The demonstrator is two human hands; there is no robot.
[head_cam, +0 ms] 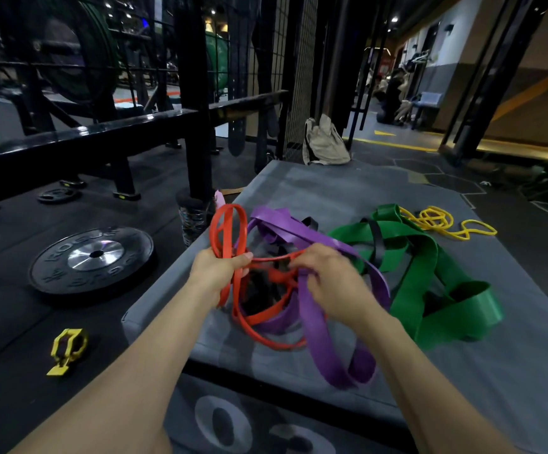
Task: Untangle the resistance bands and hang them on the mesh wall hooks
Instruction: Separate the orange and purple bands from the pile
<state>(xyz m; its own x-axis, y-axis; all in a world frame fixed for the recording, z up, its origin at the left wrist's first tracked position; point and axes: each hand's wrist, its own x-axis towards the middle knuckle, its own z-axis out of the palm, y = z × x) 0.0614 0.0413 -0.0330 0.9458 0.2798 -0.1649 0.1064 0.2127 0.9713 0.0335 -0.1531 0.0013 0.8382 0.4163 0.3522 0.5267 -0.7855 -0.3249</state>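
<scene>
Bands lie in a tangle on a grey padded platform (pixel 331 185).

Left hand (pixel 215 273): fingers curled round several strands of the red band (pixel 230 224); two of its loops stand up above the fist, the rest hangs below and trails across the pad toward the right hand.

Right hand (pixel 328 280): motion-blurred, fingers bent down into the knot where red and purple cross. Cannot tell whether they are clamped on a strand or only touching.

Purple band (pixel 318 332): wide, runs from behind the red loops, under the right hand, and droops over the near edge of the pad. Interlaced with the red one.

Green band (pixel 410 290): widest, heaped just right of the purple, a thin black band (pixel 376 237) threaded through it.

Yellow band (pixel 443 224): thin, lying apart at the far right of the pad.

Floor, left: black weight plate (pixel 92 257) flat, yellow collar clamp (pixel 66 350) nearer. Black mesh wall (pixel 299 77) stands beyond the pad, with a beige bag (pixel 325 142) at its foot.
</scene>
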